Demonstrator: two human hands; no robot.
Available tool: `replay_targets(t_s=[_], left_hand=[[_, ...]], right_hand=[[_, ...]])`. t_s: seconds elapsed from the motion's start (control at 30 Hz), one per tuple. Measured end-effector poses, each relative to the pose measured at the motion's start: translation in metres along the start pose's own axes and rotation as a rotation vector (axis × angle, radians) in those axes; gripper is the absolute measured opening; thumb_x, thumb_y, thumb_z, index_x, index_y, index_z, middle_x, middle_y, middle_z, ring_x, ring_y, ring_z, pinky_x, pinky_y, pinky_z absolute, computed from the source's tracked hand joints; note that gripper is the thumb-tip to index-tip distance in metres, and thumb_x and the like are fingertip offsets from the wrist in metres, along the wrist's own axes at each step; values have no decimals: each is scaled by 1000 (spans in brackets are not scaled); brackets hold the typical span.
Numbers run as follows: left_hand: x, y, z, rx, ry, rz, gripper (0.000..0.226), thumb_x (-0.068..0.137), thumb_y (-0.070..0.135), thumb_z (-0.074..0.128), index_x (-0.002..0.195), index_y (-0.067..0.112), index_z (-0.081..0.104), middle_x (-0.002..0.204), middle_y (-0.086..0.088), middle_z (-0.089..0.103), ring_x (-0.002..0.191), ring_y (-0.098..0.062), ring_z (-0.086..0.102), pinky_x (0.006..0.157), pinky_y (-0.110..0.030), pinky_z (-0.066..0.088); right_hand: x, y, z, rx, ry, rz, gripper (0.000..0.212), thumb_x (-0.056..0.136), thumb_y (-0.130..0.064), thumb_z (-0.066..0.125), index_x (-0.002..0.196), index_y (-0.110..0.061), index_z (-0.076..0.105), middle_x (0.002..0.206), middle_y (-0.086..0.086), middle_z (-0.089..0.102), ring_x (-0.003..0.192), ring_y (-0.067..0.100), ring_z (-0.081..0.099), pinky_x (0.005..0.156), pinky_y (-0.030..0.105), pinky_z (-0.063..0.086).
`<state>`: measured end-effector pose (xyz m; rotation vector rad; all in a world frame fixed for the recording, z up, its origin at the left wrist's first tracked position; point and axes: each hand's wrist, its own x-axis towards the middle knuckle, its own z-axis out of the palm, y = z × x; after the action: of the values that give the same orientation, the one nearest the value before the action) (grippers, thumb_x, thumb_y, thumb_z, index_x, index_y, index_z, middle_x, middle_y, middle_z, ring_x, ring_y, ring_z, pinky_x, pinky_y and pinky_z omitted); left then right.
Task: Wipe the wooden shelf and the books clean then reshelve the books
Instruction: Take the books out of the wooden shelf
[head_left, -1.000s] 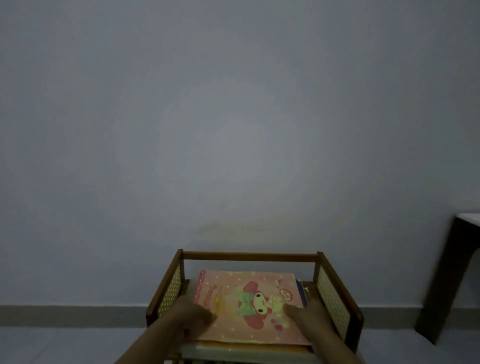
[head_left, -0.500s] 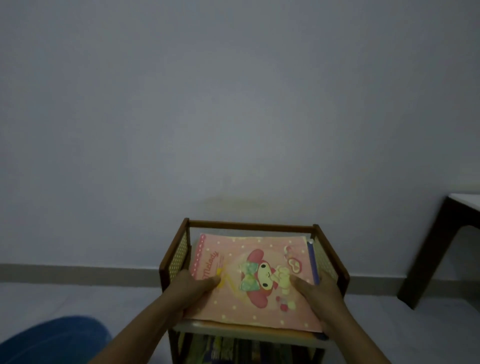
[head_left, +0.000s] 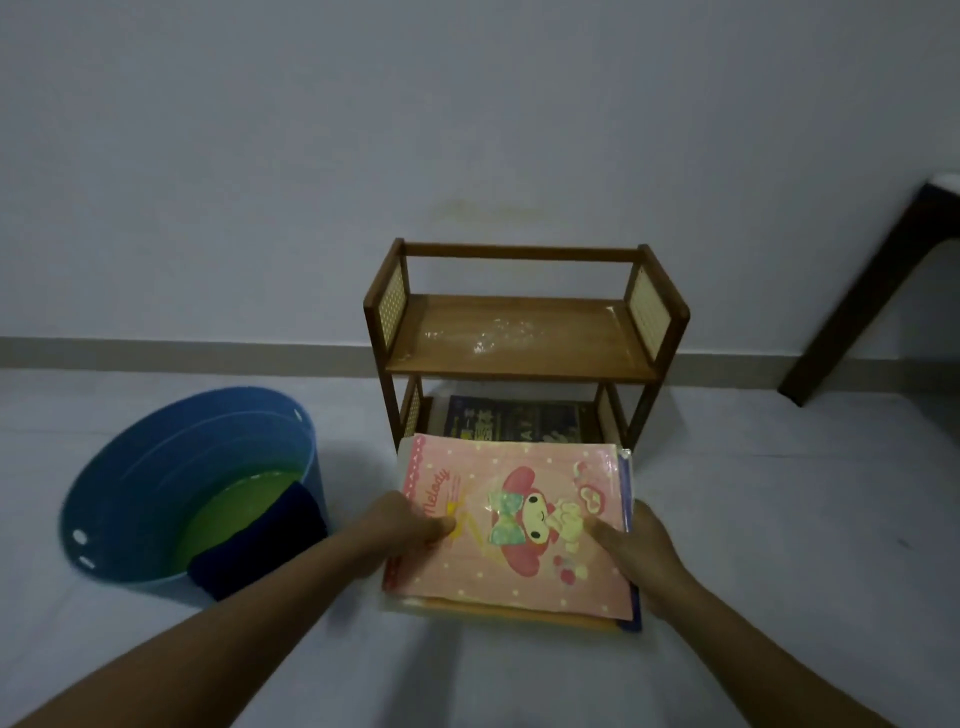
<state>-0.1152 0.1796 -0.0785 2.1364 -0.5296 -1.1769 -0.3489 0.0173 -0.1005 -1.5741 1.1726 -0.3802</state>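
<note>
Both hands are being kept on a stack of books (head_left: 511, 525), low in front of the wooden shelf (head_left: 524, 332). The left hand (head_left: 402, 535) is gripping the stack's left edge, thumb lying on the pink cover beside the printed word "Melody". The right hand (head_left: 636, 545) is clamped on the right edge, thumb laid across the cover near the cartoon figure. The hands are being held apart, one at each side, with the stack between them.

The pink cartoon-covered book is being shown on top; an orange edge and a blue edge are peeking out beneath it. Whether the stack is resting on the floor (head_left: 779, 519) or being held just above it cannot be told.

The shelf is standing against the wall (head_left: 467, 130), its top board bare and carrying pale glistening streaks. On the lower board, a dark blue book (head_left: 511, 418) with yellow lettering is lying flat, partly hidden behind the pink cover.

To the left, well apart from the shelf, a blue basin (head_left: 192, 488) is sitting on the floor with greenish liquid in it. A dark blue cloth (head_left: 260, 540) is draped over its near rim. At the far right, a dark table leg (head_left: 857, 296) is slanting into view.
</note>
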Motion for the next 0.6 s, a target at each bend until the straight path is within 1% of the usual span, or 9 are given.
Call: replay_targets(t_s=[0.03, 0.1, 0.2, 0.33, 0.4, 0.47, 0.5, 0.53, 0.6], left_hand=[[6, -6, 5, -5, 6, -16, 33, 82, 32, 72, 102, 8, 62, 94, -5, 70, 85, -18, 67, 64, -24, 52], [19, -21, 15, 2, 20, -60, 27, 82, 31, 73, 92, 11, 59, 89, -4, 66, 85, -18, 64, 65, -24, 50], [43, -47, 31, 0, 17, -122, 27, 81, 31, 74, 89, 12, 57, 88, -4, 64, 88, -20, 63, 70, -28, 51], [71, -70, 44, 35, 42, -171, 26, 81, 30, 75, 80, 15, 54, 82, -2, 63, 80, -17, 61, 68, -26, 51], [79, -80, 49, 36, 16, -194, 27, 80, 31, 76, 83, 14, 55, 87, -4, 65, 85, -20, 63, 73, -29, 53], [90, -94, 52, 31, -12, -198, 40, 73, 38, 79, 96, 10, 62, 97, -7, 69, 93, -23, 66, 82, -35, 56], [94, -100, 53, 45, -16, -197, 46, 71, 40, 80, 102, 9, 64, 99, -7, 70, 93, -24, 67, 83, -36, 57], [96, -103, 54, 56, -13, -193, 47, 72, 39, 80, 104, 8, 64, 100, -7, 70, 92, -23, 67, 80, -34, 57], [100, -104, 54, 88, -7, -180, 43, 76, 37, 78, 105, 8, 65, 100, -7, 70, 91, -21, 67, 72, -27, 56]], right_hand=[[10, 14, 5, -39, 7, 34, 33, 85, -30, 67, 115, -19, 58, 105, 8, 68, 90, 25, 67, 79, 45, 58], [27, 40, 17, -130, 13, 101, 45, 81, -35, 68, 120, -17, 56, 111, 11, 65, 94, 29, 65, 83, 48, 56], [45, 61, 34, -249, 13, 189, 53, 85, -35, 66, 127, -8, 49, 120, 17, 58, 104, 35, 61, 87, 45, 54], [66, 85, 50, -404, -9, 241, 61, 85, -39, 67, 129, -3, 46, 125, 21, 54, 111, 37, 57, 92, 44, 51], [72, 100, 57, -422, -22, 255, 61, 83, -40, 68, 127, -2, 47, 124, 21, 55, 110, 36, 58, 91, 43, 51], [74, 109, 60, -438, -34, 270, 60, 83, -37, 69, 127, -2, 48, 123, 21, 56, 109, 35, 59, 91, 41, 51], [76, 117, 61, -442, -38, 266, 59, 84, -35, 69, 127, -1, 48, 123, 21, 56, 109, 35, 59, 90, 38, 51], [75, 117, 61, -445, -44, 267, 57, 84, -33, 69, 126, -1, 49, 122, 20, 56, 109, 34, 59, 89, 36, 51], [76, 121, 59, -439, -69, 271, 54, 83, -33, 70, 124, -2, 51, 121, 19, 57, 107, 31, 59, 87, 35, 52]])
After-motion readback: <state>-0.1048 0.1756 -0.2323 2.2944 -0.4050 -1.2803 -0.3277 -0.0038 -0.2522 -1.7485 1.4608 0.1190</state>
